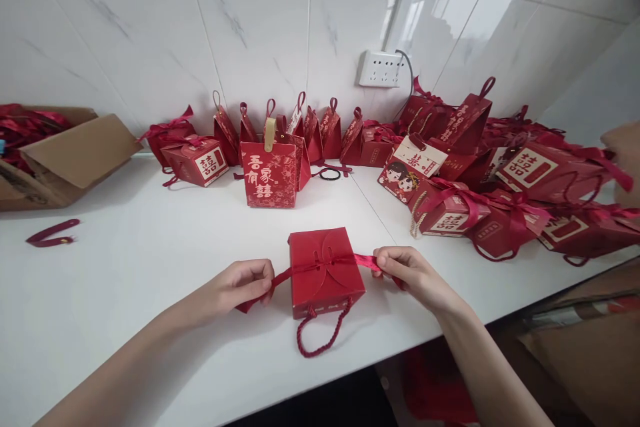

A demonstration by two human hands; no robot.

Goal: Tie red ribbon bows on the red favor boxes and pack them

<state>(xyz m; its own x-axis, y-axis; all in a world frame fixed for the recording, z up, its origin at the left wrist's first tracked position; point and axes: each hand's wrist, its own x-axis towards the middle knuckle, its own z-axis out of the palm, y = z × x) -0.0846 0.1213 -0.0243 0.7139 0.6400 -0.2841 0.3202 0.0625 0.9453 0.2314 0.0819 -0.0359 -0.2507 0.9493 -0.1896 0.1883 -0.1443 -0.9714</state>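
A small red box (325, 270) sits near the front edge of the white bench (125, 260), directly ahead of the wearer, its top flaps folded shut in interlocking curves. A dark red ribbon (363, 260) runs across the lid and out to both sides, and a twisted cord handle (320, 333) loops from the front face toward six o'clock. The left hand (240, 283) pinches the ribbon end at nine o'clock of the box; the right hand (407, 270) pinches the other end at three o'clock, fingers closed on the strip, which looks drawn fairly taut between them. The box appears to be thin card: light, fairly stiff along its folds, likely to crush or slide if pulled unevenly. The ribbon looks soft and smooth, probably slippery, so it is best gripped close to the box, with the box itself steadied by its side walls rather than the flaps.

At twelve o'clock stands a taller red gift bag (270, 177) printed with pale characters. Behind it a row of similar red boxes (310, 133) lines the tiled wall. A heap of ribboned boxes (500, 200) spreads from one to three o'clock. At ten o'clock lies an open cardboard carton (70, 157), with a loose ribbon piece (53, 233) nearby. A wall socket (383, 68) is mounted above.
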